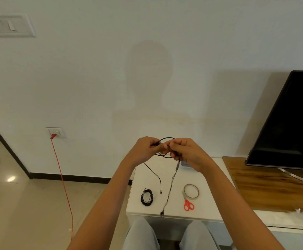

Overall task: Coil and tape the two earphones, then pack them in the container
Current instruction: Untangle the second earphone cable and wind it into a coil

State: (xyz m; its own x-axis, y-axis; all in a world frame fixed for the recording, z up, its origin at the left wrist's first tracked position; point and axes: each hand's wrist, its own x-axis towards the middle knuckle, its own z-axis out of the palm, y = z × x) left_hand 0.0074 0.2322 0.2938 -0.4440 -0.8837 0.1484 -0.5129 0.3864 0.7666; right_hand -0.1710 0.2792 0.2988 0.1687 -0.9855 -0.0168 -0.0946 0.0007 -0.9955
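Stage: second coil. One coiled earphone (pixel 147 197) lies on the table (pixel 213 201). Your left hand (pixel 143 150) and right hand (pixel 188 153) each pinch the second earphone (pixel 177 166) above it, one loop formed and its ends dangling. Taping with the tape (pixel 191 191) and packing remain.

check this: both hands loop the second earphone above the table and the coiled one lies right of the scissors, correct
No: the head view shows the coiled earphone left of the scissors, not right. The left hand and right hand do loop the second earphone above the table.
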